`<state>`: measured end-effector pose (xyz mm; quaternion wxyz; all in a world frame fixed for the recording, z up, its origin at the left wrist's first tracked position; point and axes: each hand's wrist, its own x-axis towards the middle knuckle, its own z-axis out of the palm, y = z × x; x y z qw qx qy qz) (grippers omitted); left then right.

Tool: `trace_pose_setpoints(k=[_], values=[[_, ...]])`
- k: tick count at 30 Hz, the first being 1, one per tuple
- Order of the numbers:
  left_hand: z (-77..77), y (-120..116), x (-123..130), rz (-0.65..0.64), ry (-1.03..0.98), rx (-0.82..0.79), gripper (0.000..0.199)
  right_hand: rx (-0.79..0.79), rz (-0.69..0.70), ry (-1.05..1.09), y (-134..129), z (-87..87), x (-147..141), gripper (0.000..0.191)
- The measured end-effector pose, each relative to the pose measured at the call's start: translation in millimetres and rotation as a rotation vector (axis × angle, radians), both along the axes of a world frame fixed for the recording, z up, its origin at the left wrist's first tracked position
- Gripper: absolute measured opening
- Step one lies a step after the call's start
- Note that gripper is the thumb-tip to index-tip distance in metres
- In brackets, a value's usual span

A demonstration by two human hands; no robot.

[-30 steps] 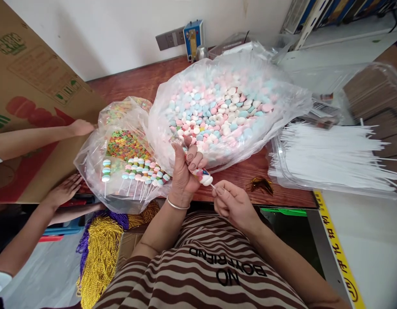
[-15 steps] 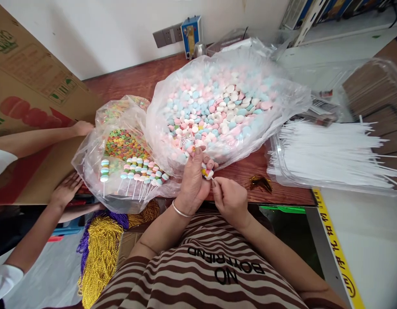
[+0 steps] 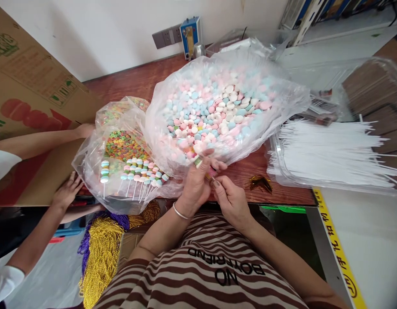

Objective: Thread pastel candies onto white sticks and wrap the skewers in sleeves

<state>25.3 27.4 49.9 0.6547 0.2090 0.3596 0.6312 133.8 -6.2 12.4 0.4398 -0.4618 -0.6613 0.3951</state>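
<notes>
So both hands are up at the front edge of the reddish-brown wooden surface [image 3: 121,88], working on one small multicoloured candy skewer [image 3: 212,172]. It's held just above the surface, in front of the big bag. The left hand [image 3: 197,186], the one with the silver bangle [image 3: 180,211], is curled around it, with a greenish-white bit poking out by the thumb. The right hand [image 3: 232,199] has its fingertips pinched together at the near end. Can't make out exactly what's under those fingers, it's mostly covered and kinda blurry.

Right behind is a huge clear plastic bag [image 3: 285,103] full of round pastel pink, blue and white candies [image 3: 230,113]. Next to it on the left there's a smaller clear plastic bag [image 3: 85,167] with tiny multicoloured ring-shaped candies [image 3: 126,146] in it, plus a row of pastel candy sticks [image 3: 143,169] lying on its front part, white sticks pointing at the wearer. One more pastel candy stick [image 3: 105,171] sits a bit apart, left of the row.

Over on the right: a little bunch of shiny gold strips [image 3: 261,183], then a clear plastic tray [image 3: 301,189] heaped with thin white sticks [image 3: 330,152].

Someone else's hand [image 3: 66,192] is by the big brown cardboard box [image 3: 31,86] on the left.
</notes>
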Motion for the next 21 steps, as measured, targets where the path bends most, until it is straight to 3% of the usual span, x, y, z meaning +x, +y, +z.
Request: trace_pose_setpoints(k=[5,12,18,21], values=[[-18.5,-14,17,-0.109,0.139,0.003,0.033,0.101,-0.149,-0.034,3,-8.8,-10,0.022],[-24.5,-17,3,-0.145,0.386,0.123,0.026,0.102,-0.192,0.002,2,-13.9,-9,0.02],[-25.0,-22,6,-0.171,0.311,0.054,0.032,0.699,-0.297,-0.34,7,-28.9,-3,0.048],[-16.1,-24,5,-0.252,0.137,-0.009,0.037,0.782,-0.335,-0.313,11,-27.7,-1,0.055]])
